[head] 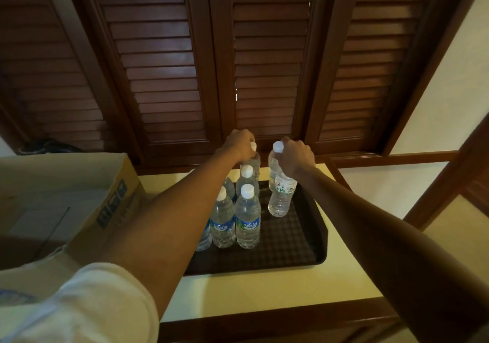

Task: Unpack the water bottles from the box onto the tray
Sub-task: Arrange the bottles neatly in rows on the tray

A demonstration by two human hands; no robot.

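Head view: both hands, left [238, 143] and right [296, 157], grip bottle necks, lowering upright over tray [291, 250], right of box [111, 197], filling rows.

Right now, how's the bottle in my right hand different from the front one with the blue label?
The bottle in the right hand is gripped at its neck by the right hand and stands apart on the tray's right side; the front blue-label bottle stands untouched among the group. The held bottle's label looks pale with green marks, the front one's blue. Both are clear, upright and white-capped.
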